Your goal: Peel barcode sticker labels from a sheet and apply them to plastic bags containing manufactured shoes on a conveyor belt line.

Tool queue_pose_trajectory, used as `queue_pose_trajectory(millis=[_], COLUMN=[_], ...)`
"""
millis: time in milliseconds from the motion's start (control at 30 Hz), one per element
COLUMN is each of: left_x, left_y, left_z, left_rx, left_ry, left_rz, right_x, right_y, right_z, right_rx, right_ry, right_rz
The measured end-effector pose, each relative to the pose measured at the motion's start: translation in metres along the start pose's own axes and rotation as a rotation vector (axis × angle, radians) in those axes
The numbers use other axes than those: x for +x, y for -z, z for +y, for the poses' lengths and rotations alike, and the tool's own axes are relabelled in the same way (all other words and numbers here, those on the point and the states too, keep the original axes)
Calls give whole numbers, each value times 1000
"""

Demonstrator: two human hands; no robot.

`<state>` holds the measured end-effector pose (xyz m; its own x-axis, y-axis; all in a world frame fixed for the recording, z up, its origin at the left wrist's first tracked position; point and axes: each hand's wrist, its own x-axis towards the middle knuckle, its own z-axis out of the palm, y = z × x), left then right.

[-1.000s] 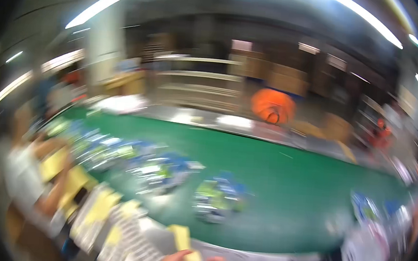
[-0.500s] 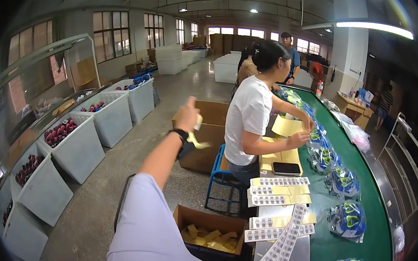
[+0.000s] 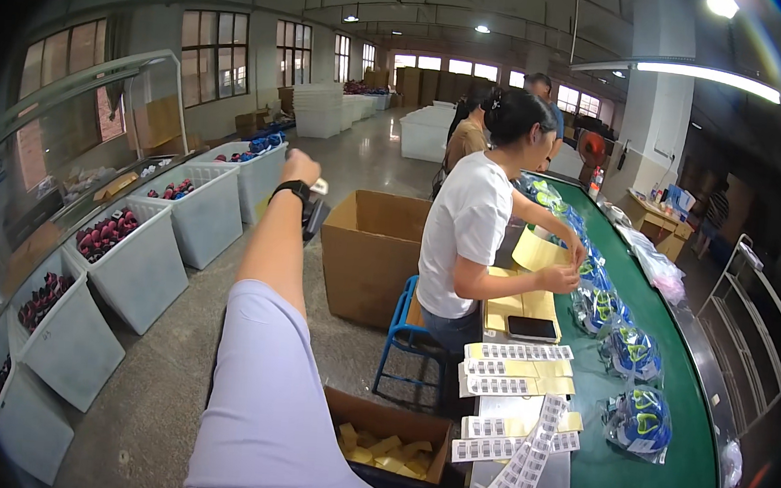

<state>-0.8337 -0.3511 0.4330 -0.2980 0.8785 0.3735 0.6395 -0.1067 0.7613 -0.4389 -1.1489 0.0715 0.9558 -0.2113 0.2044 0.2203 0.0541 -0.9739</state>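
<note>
Small pale sticker slip sits pinched in the raised left hand, fingers closed on it, above the floor. Light, floppy, prob. tacky (hold by an edge). Right hand out of view.

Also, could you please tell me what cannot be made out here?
Head view, left hand: only its back shows, so its grip is hidden.
Right hand: outside the picture.
Cardboard box of yellow pieces: partly covered by the lilac sleeve.
Far crates by the windows: too small to tell contents.
</note>
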Motion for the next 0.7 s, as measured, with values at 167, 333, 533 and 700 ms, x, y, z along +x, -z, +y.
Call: queue_pose_trajectory(millis=[167,333,533,700], left_x=[-118,-310,-536,-664], left_y=[-87,-180,-218,-204], left_z=[99,177,215,202], left_rx=[-193,56,-249,-465], left_ry=[-389,-1311,-985,-543], left_rz=[-1254,-1547,-2335,-2485], right_x=[-7,1,-1,-12], right_y=[-5,-8,-25,-26], right_z=[-19,27,-10,-9], right_rx=[81,-596,181,424], right_ry=[-99,518,-198,-290], right_rz=[56,17,122,135])
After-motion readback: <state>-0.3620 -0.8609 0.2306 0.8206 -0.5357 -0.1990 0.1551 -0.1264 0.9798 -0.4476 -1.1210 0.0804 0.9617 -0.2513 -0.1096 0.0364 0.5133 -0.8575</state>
